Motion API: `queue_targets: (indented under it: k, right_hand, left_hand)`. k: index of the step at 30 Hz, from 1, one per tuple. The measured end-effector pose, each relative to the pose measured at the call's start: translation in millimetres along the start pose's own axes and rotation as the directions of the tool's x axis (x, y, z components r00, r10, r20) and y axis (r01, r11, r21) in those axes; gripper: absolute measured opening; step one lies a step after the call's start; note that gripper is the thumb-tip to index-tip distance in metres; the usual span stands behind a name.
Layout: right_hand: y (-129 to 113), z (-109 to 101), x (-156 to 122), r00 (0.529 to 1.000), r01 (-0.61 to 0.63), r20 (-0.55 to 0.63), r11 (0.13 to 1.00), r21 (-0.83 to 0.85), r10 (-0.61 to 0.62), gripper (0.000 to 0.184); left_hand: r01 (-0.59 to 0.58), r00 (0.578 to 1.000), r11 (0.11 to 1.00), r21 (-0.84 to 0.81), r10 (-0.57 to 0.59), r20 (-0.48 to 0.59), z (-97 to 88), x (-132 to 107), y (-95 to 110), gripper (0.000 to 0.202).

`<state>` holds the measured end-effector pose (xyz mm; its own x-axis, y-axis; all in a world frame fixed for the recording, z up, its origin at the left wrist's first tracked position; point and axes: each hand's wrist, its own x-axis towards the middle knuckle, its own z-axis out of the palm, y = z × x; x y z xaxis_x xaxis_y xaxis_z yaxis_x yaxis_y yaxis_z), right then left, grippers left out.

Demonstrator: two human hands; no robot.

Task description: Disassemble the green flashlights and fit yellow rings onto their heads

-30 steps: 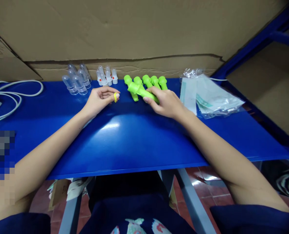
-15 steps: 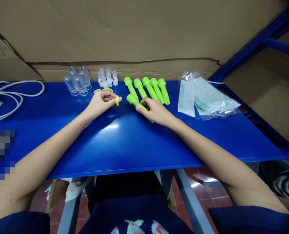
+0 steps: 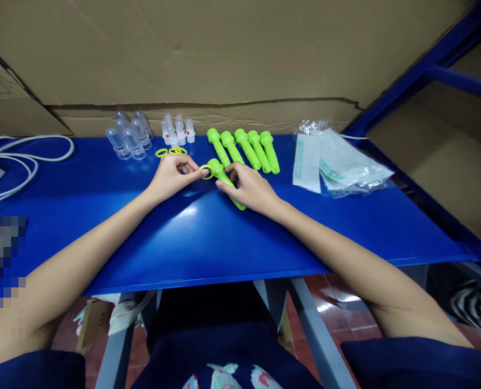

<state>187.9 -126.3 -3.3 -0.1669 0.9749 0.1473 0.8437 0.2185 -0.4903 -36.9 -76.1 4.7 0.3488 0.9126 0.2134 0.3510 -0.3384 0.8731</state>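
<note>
My left hand pinches a small yellow ring between thumb and fingertips, right at the wide head of a green plastic piece. My right hand grips that green piece, which lies slanted on the blue table. Behind my hands, several more green pieces lie side by side. Other yellow rings rest on the table just beyond my left hand.
At the back left stand several clear plastic vials and small white-capped parts. Clear plastic bags lie to the right. White cables curl at the far left. A cardboard wall backs the table.
My right hand drew one green piece out of the row, toward me and left. My left hand carried the yellow ring right until it met the piece's head.
</note>
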Motion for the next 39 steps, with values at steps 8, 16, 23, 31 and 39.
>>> queue_targets:
  k: [8, 16, 23, 31, 39]
  right_hand:
    - [5.1, -1.1, -0.2, 0.880, 0.441, -0.139, 0.891, -0.113, -0.453, 0.037]
    - [15.6, -3.2, 4.7, 0.809, 0.500, -0.295, 0.859, -0.112, -0.509, 0.025]
    - [22.4, 1.0, 11.6, 0.874, 0.411, -0.332, 0.905, 0.113, -0.355, 0.037]
    - [-2.9, 11.0, -3.7, 0.978, 0.203, -0.139, 0.845, 0.495, -0.153, 0.049]
    - [-8.8, 12.9, -4.4, 0.985, 0.100, 0.035, 0.734, 0.672, -0.166, 0.056]
  left_hand:
    - [0.136, 0.991, 0.966, -0.221, -0.128, 0.048, 11.7, -4.6, 13.4, 0.044]
    - [0.086, 0.995, 0.983, -0.162, -0.077, 0.060, 16.7, -5.9, 15.6, 0.031]
    - [0.085, 0.994, 0.996, -0.041, -0.088, -0.062, 22.9, -4.4, 3.3, 0.026]
    - [0.051, 0.998, 0.979, 0.196, -0.045, -0.033, 22.1, -8.3, 5.9, 0.040]
    - [0.041, 0.999, 0.875, 0.482, -0.035, -0.021, 21.1, -11.8, 12.8, 0.040]
